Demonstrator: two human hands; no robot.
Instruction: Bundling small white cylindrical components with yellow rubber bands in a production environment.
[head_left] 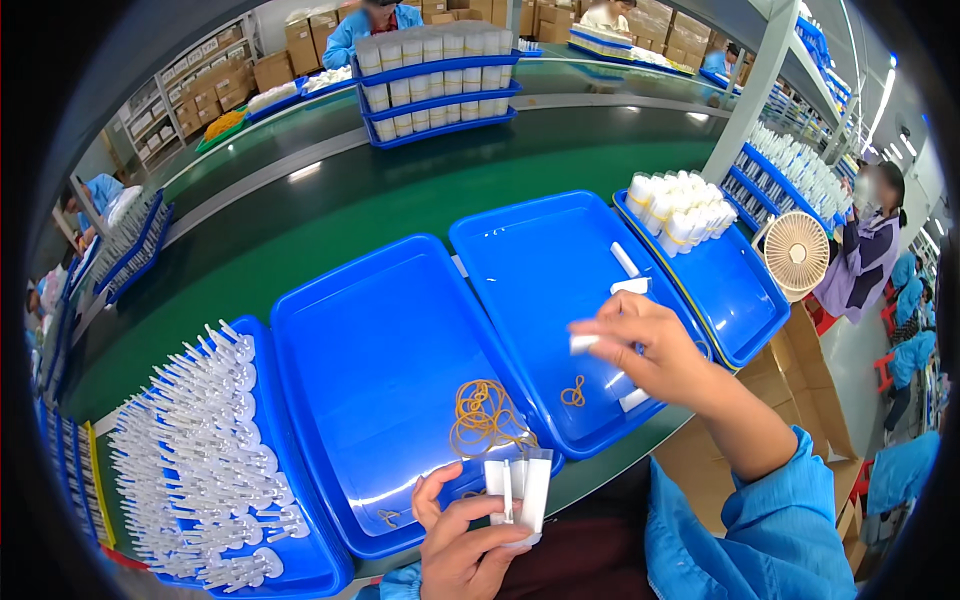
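My left hand (462,548) is wrapped round the base of a bundle of white cylindrical pieces with a clear plastic edge (536,488), above the near edge of a blue tray (350,330). Between the thumb and fingers of my right hand (650,345) is a small white cylindrical piece (583,344); its exact kind is unclear. That hand hovers over a second blue tray (530,260). Several white pieces lie in this tray, among them a white tube (625,259), partly hidden by my hand. Tan rubber bands (478,412) lie tangled in the first tray, and a smaller loop (573,391) rests in the second.
At left, a blue tray holds many white plunger-like parts with round bases (215,460). White banded bundles (680,208) fill part of a tray at right, near a small fan (797,252). Stacked trays (440,85) stand across the green belt (400,190); other people work around.
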